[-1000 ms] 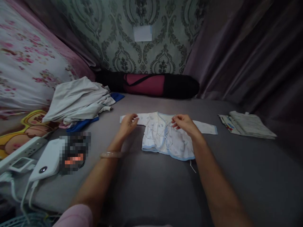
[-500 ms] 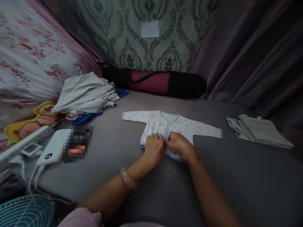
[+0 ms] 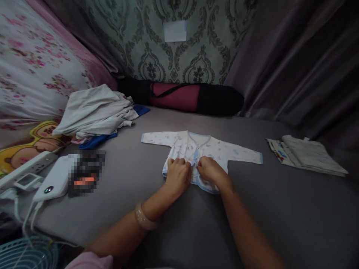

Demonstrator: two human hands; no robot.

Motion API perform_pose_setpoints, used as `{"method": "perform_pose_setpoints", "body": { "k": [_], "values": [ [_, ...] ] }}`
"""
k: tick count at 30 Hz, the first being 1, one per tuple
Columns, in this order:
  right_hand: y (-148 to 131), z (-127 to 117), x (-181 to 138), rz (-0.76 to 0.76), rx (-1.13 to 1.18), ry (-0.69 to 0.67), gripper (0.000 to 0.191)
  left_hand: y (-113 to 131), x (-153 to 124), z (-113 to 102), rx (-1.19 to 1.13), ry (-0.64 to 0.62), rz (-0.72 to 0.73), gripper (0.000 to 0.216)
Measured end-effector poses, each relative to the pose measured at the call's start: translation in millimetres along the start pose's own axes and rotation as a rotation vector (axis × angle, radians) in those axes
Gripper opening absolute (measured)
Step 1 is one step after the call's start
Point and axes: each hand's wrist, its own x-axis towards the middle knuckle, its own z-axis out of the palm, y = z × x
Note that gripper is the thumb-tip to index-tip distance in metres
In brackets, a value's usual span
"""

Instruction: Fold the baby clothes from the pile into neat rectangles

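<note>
A white baby shirt [image 3: 215,149] with blue trim and a small pale-blue print lies spread flat, both sleeves stretched out sideways. My left hand [image 3: 178,173] is closed at the lower front of the shirt, knuckles up. Just to its right, my right hand [image 3: 211,170] pinches at the middle of the front. Thin tie strings [image 3: 193,161] run between the two hands, below a blue patch at the neckline's point. The fingertips are partly hidden, and the hands cover much of the shirt's lower half.
Folded clothes [image 3: 311,155] lie at the right. On the left are a heap of grey clothes [image 3: 95,110], a power strip [image 3: 36,166], a white power bank [image 3: 57,179] and a blurred-out item. A black and maroon long bag [image 3: 174,97] rests along the wall; a blue fan [image 3: 28,254] is bottom left.
My hands have drawn slightly apart, the left one shifting left, and strings now show between them. The view has turned slightly to the right.
</note>
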Motion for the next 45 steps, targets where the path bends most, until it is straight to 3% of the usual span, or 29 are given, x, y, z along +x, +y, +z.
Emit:
{"method": "perform_pose_setpoints", "body": {
  "k": [6, 10, 14, 20, 24, 27, 30, 34, 38, 45],
  "values": [
    [25, -15, 10, 0.057, 0.467, -0.153, 0.017, 6, 0, -1, -0.056, 0.095, 0.006, 0.028],
    [27, -25, 5, 0.014, 0.592, -0.231, 0.024, 8, 0, 4, -0.031, 0.013, 0.020, 0.024],
    [26, -19, 5, 0.008, 0.430, -0.214, 0.020, 2, 1, 9, -0.064, -0.016, -0.018, 0.019],
    [-4, -2, -2, -0.001, 0.030, 0.008, 0.033, 1, 2, 4, -0.198, 0.040, -0.109, 0.019],
    [-22, 3, -9, 0.049, -0.047, 0.005, 0.033, 5, -1, 5, -0.217, 0.125, -0.070, 0.020],
    [-15, 3, -5, 0.051, -0.044, 0.023, 0.029, 5, -1, 7, -0.238, 0.133, -0.068, 0.019],
    [6, -1, 5, 0.030, 0.084, -0.007, 0.020, 4, 0, 8, -0.237, 0.116, -0.084, 0.019],
    [24, -15, 13, 0.112, 0.521, -0.081, 0.027, 6, 2, 11, -0.222, 0.084, -0.053, 0.020],
    [14, -26, 6, 0.151, 0.822, -0.091, 0.026, 13, 4, 15, -0.191, 0.029, 0.002, 0.022],
    [4, -26, 1, 0.110, 0.968, -0.082, 0.024, 24, -1, 8, -0.108, -0.109, 0.091, 0.023]
  ]
}}
